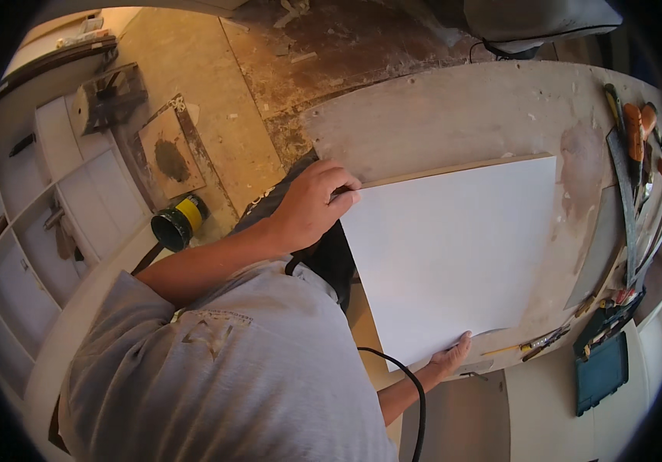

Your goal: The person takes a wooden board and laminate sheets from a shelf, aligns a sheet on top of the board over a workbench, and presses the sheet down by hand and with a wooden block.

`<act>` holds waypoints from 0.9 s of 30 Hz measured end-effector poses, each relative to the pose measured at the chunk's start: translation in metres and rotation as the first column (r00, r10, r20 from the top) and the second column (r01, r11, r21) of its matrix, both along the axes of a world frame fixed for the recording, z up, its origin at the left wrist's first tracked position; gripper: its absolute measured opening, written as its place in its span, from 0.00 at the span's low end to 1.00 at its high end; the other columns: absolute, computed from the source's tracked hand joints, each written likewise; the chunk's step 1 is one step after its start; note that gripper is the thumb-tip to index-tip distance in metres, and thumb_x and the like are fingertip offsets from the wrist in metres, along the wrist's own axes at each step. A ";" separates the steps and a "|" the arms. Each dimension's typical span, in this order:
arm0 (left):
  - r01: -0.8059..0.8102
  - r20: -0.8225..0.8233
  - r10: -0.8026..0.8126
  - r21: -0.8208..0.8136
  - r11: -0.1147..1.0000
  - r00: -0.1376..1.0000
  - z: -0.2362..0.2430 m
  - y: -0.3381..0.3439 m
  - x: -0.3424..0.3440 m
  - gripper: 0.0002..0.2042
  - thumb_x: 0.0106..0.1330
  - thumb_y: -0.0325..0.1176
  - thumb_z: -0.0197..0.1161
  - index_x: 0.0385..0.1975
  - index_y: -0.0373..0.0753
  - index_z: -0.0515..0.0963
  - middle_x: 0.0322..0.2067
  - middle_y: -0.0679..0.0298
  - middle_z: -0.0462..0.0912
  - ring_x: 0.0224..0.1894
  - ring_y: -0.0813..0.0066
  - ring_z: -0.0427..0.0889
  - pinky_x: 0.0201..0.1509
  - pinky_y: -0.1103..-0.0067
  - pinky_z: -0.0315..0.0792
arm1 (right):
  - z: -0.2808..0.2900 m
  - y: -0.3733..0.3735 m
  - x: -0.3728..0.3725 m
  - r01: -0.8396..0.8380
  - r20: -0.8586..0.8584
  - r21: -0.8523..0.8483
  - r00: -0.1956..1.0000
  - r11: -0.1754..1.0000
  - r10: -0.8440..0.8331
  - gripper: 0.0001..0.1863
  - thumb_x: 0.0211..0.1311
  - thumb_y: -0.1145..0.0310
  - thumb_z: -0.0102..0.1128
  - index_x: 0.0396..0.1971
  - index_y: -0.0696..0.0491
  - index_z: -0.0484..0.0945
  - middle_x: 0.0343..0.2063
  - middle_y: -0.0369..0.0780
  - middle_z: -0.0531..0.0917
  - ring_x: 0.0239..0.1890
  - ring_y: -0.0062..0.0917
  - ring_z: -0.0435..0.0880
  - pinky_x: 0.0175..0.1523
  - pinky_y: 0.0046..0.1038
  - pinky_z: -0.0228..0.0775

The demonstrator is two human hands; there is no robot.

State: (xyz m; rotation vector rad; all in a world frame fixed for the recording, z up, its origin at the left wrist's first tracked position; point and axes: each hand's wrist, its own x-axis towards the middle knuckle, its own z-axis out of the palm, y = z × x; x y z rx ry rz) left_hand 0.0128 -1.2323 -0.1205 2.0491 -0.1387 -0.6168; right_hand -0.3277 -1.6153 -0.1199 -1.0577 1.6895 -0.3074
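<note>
A rectangular white board [454, 246] with a wood-coloured edge lies over the worn pale workbench [423, 108], its near side reaching past the bench toward my body. My left hand [319, 200] is closed at its upper left corner, thumb and fingers pinching the edge. Lower down, my right hand [452, 356] holds the board's bottom edge, with part of the fingers hidden. A black cable [392, 358] hangs in front of my shirt near the board's lower corner.
Orange-handled tools [636, 131] and a saw blade [623, 204] lie along the bench's right end. A pencil [500, 350] is below, and a teal case [602, 373] sits beyond. Left are a black pot with a yellow band [181, 222] and white shelving [57, 192].
</note>
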 end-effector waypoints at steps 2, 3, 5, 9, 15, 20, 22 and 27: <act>-0.046 -0.134 0.044 -0.010 0.999 0.990 -0.001 0.004 -0.004 0.05 0.65 0.29 0.65 0.35 0.34 0.80 0.34 0.55 0.78 0.39 0.57 0.78 0.44 0.67 0.71 | -0.007 -0.012 -0.023 -0.099 0.028 -0.029 0.995 0.995 0.100 0.27 0.67 0.61 0.67 0.58 0.61 0.70 0.53 0.43 0.76 0.55 0.33 0.76 0.60 0.37 0.72; -0.056 -0.123 0.054 -0.015 0.998 0.991 0.003 0.007 -0.006 0.05 0.65 0.29 0.65 0.35 0.34 0.80 0.34 0.55 0.78 0.39 0.57 0.78 0.44 0.67 0.71 | -0.005 -0.010 -0.019 -0.109 0.039 -0.034 0.993 0.993 0.110 0.27 0.67 0.61 0.67 0.58 0.61 0.70 0.53 0.43 0.76 0.55 0.33 0.76 0.60 0.37 0.72; -0.129 -0.075 0.123 -0.079 0.989 0.990 0.005 0.010 -0.013 0.05 0.64 0.29 0.66 0.33 0.34 0.80 0.32 0.56 0.77 0.37 0.57 0.78 0.42 0.68 0.71 | -0.005 -0.004 -0.010 -0.056 0.040 -0.049 0.998 0.997 0.058 0.24 0.68 0.61 0.65 0.55 0.61 0.73 0.51 0.42 0.77 0.53 0.32 0.77 0.59 0.36 0.72; -0.152 -0.050 0.148 -0.087 0.985 0.988 -0.008 0.022 -0.019 0.06 0.66 0.30 0.66 0.35 0.33 0.81 0.32 0.57 0.80 0.37 0.65 0.80 0.43 0.73 0.72 | -0.007 -0.004 -0.010 -0.188 0.036 -0.032 0.981 0.982 0.189 0.24 0.70 0.59 0.62 0.55 0.61 0.72 0.49 0.42 0.77 0.53 0.32 0.77 0.58 0.35 0.73; -0.153 0.017 0.154 -0.062 0.986 0.988 -0.017 0.017 -0.026 0.06 0.66 0.31 0.66 0.34 0.34 0.80 0.28 0.60 0.80 0.34 0.71 0.79 0.41 0.75 0.72 | -0.005 -0.001 -0.010 -0.161 -0.046 -0.076 0.986 0.984 0.158 0.23 0.70 0.56 0.60 0.54 0.60 0.75 0.47 0.43 0.79 0.53 0.31 0.78 0.54 0.32 0.75; -0.134 -0.052 0.128 -0.147 0.980 0.990 -0.036 0.003 -0.022 0.07 0.64 0.31 0.66 0.29 0.34 0.78 0.23 0.68 0.73 0.28 0.78 0.71 0.33 0.76 0.67 | -0.025 -0.024 -0.050 -0.379 0.066 -0.239 0.912 0.894 0.405 0.16 0.70 0.63 0.60 0.48 0.59 0.79 0.38 0.40 0.82 0.40 0.25 0.81 0.42 0.28 0.76; -0.024 0.036 0.026 -0.056 0.998 0.999 -0.034 0.021 -0.014 0.08 0.67 0.32 0.65 0.30 0.33 0.78 0.23 0.69 0.73 0.29 0.81 0.72 0.33 0.79 0.68 | -0.042 -0.012 -0.024 -0.249 -0.023 -0.277 0.967 0.928 0.252 0.18 0.67 0.59 0.64 0.37 0.63 0.80 0.29 0.33 0.78 0.32 0.17 0.74 0.36 0.26 0.67; 0.323 0.364 -0.478 0.410 0.853 0.800 0.009 -0.014 -0.002 0.25 0.62 0.24 0.64 0.61 0.36 0.70 0.57 0.50 0.73 0.58 0.58 0.74 0.61 0.70 0.69 | -0.040 -0.002 -0.003 -0.033 0.193 -0.298 0.977 0.954 0.094 0.16 0.64 0.61 0.66 0.28 0.61 0.79 0.22 0.31 0.76 0.25 0.17 0.70 0.29 0.27 0.65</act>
